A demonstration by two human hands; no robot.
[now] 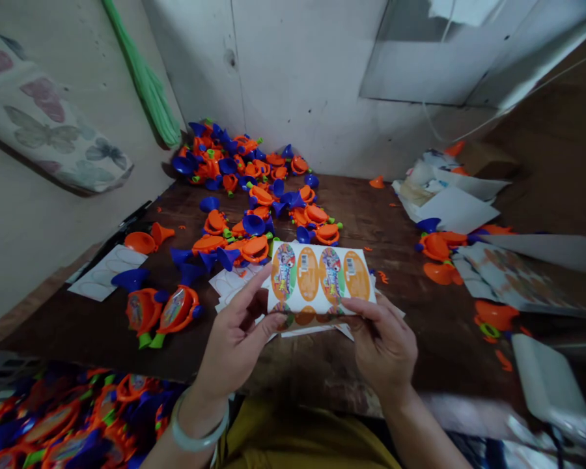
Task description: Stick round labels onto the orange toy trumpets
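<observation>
A white sticker sheet (320, 277) with several oval orange and picture stickers is held up over the brown table (322, 371). My left hand (237, 342) pinches its left edge, thumb in front and fingers behind. My right hand (383, 342) grips its lower right edge with curled fingers. More white sheets (229, 283) lie on the table just beneath. Two orange fish-shaped toys (161, 311) with stickers on them lie to the left of my left hand.
A heap of orange and blue plastic toys (247, 189) fills the table's far middle. Paper sheets and backing scraps (456, 205) lie at the right with a few orange parts (439, 251). A crate of finished toys (58, 423) sits at bottom left. A grey box (549, 384) stands at right.
</observation>
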